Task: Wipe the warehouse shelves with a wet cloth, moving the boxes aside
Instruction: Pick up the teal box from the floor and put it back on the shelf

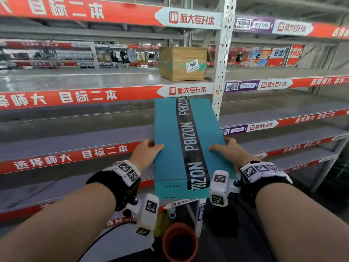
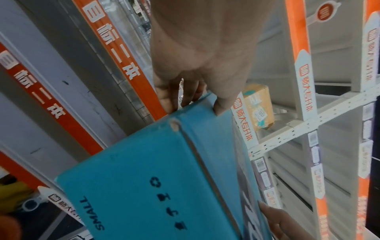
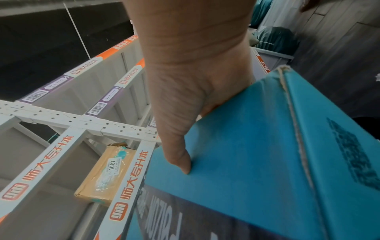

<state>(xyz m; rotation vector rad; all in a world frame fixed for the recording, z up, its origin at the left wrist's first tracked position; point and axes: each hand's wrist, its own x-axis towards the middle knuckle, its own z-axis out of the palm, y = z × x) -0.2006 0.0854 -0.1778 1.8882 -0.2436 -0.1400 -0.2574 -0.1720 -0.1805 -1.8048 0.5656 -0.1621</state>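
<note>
Head view: a teal cardboard box, sealed lengthwise with black POIZON tape, is carried in front of grey warehouse shelves trimmed with red banners. The left hand clasps the box's left edge, thumb on the lid; the right hand clasps the right edge the same way. Above and beyond the box, a brown carton labelled 1007 sits on a shelf beside a white upright post. Below the box stands an orange-brown bucket.

Left wrist view: the left hand curls its fingers under the box's side, thumb pressed on top; "SMALL" is printed on the end panel.

Right wrist view: the right hand grips the box, thumb flat on the lid, fingers hidden beneath. The brown carton lies beyond.
</note>
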